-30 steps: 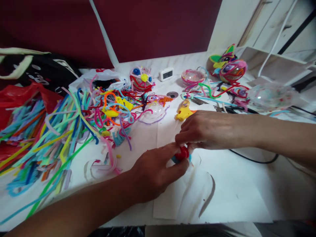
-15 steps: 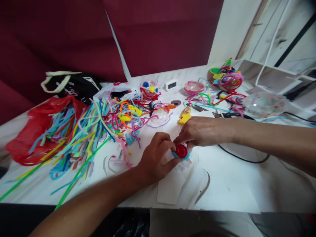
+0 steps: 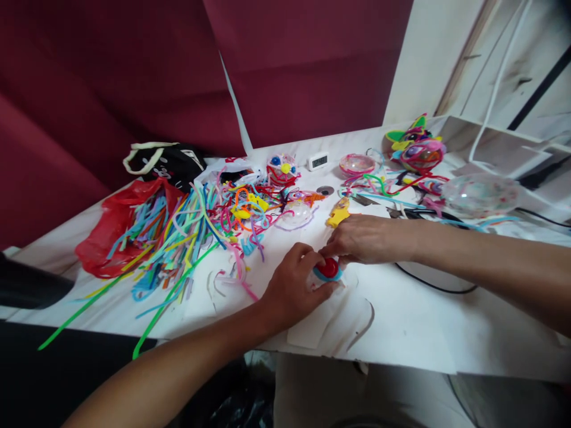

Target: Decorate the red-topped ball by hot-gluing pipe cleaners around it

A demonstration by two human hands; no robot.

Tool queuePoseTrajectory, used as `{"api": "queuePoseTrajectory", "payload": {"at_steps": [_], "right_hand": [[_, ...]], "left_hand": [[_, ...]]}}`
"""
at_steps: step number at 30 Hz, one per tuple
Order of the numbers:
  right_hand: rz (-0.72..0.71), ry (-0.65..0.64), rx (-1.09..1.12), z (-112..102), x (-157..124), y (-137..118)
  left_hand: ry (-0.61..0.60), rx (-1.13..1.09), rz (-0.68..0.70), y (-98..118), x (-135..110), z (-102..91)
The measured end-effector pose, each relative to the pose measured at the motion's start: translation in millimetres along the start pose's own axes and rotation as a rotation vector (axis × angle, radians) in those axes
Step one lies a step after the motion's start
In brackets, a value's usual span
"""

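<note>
Both my hands meet over a small round piece point(image 3: 329, 268), red on top with a light blue rim, close above the white table. My left hand point(image 3: 297, 286) grips it from the left, with thumb below and bent fingers above. My right hand point(image 3: 357, 241) bends its fingers onto its upper right edge. Part of the piece is hidden by my fingers. Beneath it lies something pale or clear that I cannot make out. A yellow star-like piece point(image 3: 339, 213) lies just beyond my right hand.
Pipe cleaners point(image 3: 178, 238) spill from a red plastic bag point(image 3: 104, 229) at left. A black bag point(image 3: 165, 168), a small digital clock point(image 3: 318, 161) and a decorated ball point(image 3: 282, 169) stand at the back. A clear bowl-like shell point(image 3: 482, 195) and a black cable point(image 3: 435, 289) lie at right.
The camera view has shifted, so the table's things appear farther right. My hands stay on the red and blue piece, which now looks tilted a little differently.
</note>
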State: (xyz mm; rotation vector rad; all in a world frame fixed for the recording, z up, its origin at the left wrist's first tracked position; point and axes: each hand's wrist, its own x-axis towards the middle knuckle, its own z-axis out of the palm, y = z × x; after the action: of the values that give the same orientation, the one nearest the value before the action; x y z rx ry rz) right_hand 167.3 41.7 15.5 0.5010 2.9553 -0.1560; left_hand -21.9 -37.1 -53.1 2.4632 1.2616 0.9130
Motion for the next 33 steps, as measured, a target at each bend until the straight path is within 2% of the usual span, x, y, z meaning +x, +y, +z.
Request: {"api": "queuePoseTrajectory", "payload": {"at_steps": [10,13,18,25,30,33], "right_hand": [[0.012,0.037,0.023,10.8,-9.1,-1.2],[0.021,0.045,0.019,12.8,-9.6,-1.4],[0.023,0.048,0.005,14.9,-9.7,-0.6],[0.032,0.058,0.017,16.2,-13.0,-1.0],[0.052,0.09,0.012,17.8,-20.6,-4.6],[0.132,0.095,-0.024,19.4,-27.5,-10.1]], "left_hand": [[0.002,-0.068,-0.032,0.4,5.6,-2.0],[0.035,-0.043,-0.117,4.2,2.6,2.0],[-0.034,-0.005,-0.283,10.0,0.3,5.2],[-0.117,0.014,-0.354,13.7,3.3,1.7],[-0.155,-0.144,-0.28,6.0,12.0,-3.2],[-0.254,-0.248,-0.159,-3.1,23.6,-6.6]]}}
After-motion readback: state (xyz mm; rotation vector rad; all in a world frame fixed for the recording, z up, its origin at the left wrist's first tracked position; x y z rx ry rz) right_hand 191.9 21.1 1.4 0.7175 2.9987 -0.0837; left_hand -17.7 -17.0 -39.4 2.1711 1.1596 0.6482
